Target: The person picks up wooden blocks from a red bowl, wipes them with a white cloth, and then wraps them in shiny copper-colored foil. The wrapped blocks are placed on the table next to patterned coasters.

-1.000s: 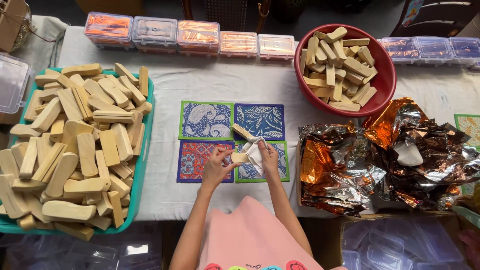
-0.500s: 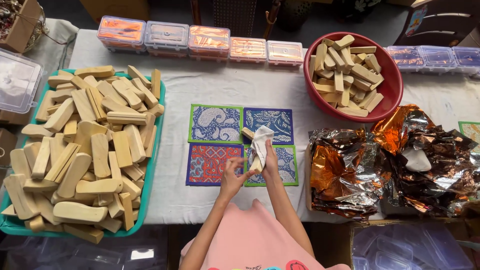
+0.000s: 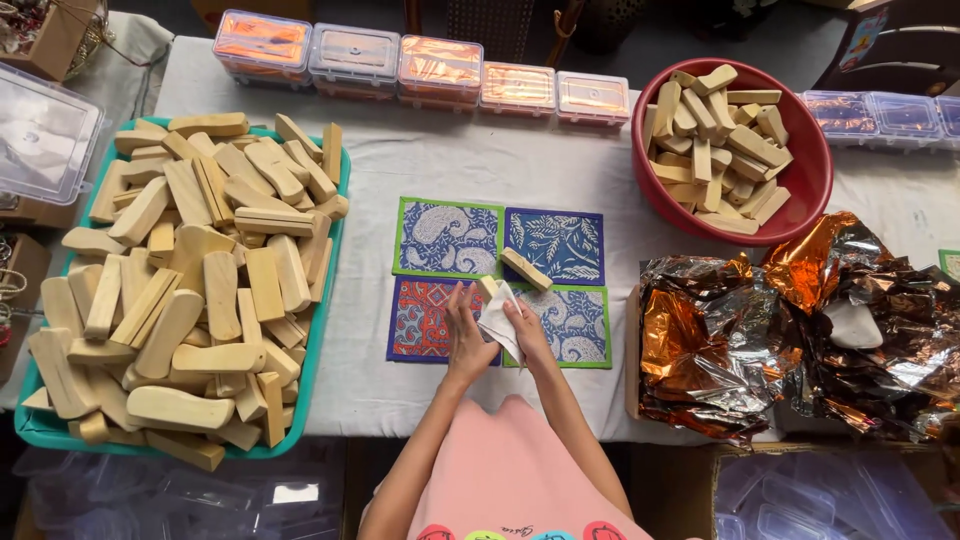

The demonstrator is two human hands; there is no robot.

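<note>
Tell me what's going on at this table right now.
A person in a pink top holds a small pale wooden block in the left hand and a white cloth in the right hand, over four patterned square mats. Another pale wooden block lies on the mats. A teal tray heaped with similar blocks sits to the left, a red round bowl of them to the upper right, beside crumpled copper foil.

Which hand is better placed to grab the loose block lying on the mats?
Right, probably. The right hand sits just below the loose block and holds only the white cloth, while the left hand grips a small block.
</note>
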